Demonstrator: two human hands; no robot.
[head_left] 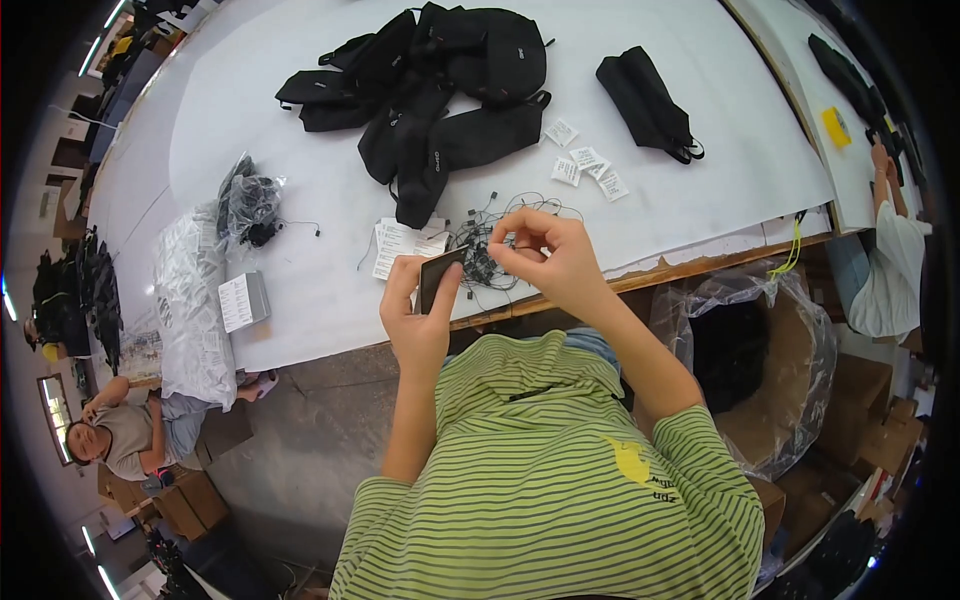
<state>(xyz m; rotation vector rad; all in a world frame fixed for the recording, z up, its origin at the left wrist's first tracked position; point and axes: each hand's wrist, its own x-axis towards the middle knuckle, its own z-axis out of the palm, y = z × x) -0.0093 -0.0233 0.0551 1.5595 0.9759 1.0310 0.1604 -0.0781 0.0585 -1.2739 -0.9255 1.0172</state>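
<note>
My left hand [418,325] holds a small dark flat card [436,280], like a hang tag, upright between thumb and fingers at the table's near edge. Just right of it, my right hand [552,252] is pinched closed; what sits between its fingertips is too small to make out. Below and beyond both hands lies a tangle of thin black tag strings [478,240] with small black ends. Partly behind my left hand is a spread of white printed cards [400,246]. Several small white packets [588,160] rest farther off to the right.
Black fabric bags [470,60] are heaped at the table's far side, one black bag [645,100] apart. At left are a stack of cards [244,301], a plastic bag of strings [250,205] and a white plastic bundle [190,310]. A plastic-lined box [800,370] stands right; people are at both sides.
</note>
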